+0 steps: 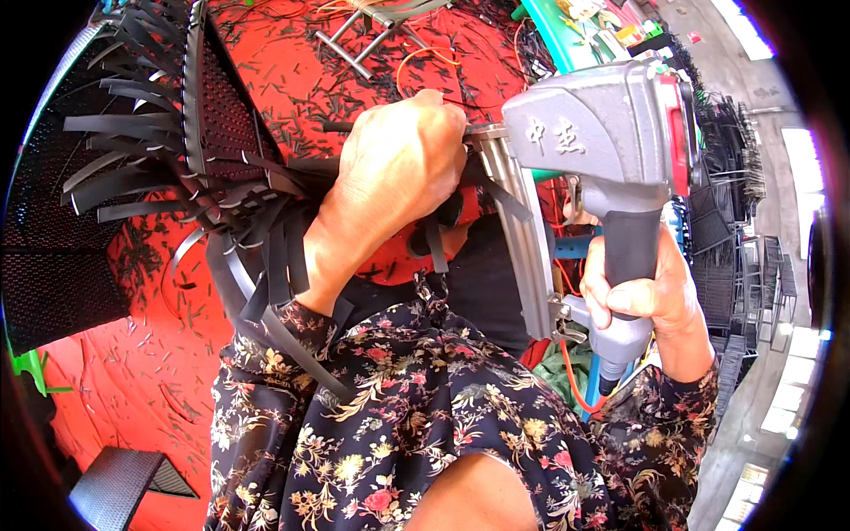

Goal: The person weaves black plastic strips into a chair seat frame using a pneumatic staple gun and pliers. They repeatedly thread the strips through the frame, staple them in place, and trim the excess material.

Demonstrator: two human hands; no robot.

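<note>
My right hand (651,288) is wrapped round the dark grip of a grey air nail gun (589,124), held upright with its silver magazine (522,239) slanting down on the left. The gun's nose meets the edge of my left hand (403,159). That hand is closed in a fist, back upward, with a flat black strip (509,196) coming out from beneath it; its fingertips are hidden. Left of the fist stands a black woven panel (221,97), its edge fringed with many loose black strip ends (133,168). Several strips hang over my left wrist.
Black strip offcuts litter the red floor covering (168,372). A folding metal-legged stool (376,26) stands ahead. An orange air hose (575,380) runs below the gun. Black woven pieces are stacked at right (735,239); another woven piece (124,487) lies lower left.
</note>
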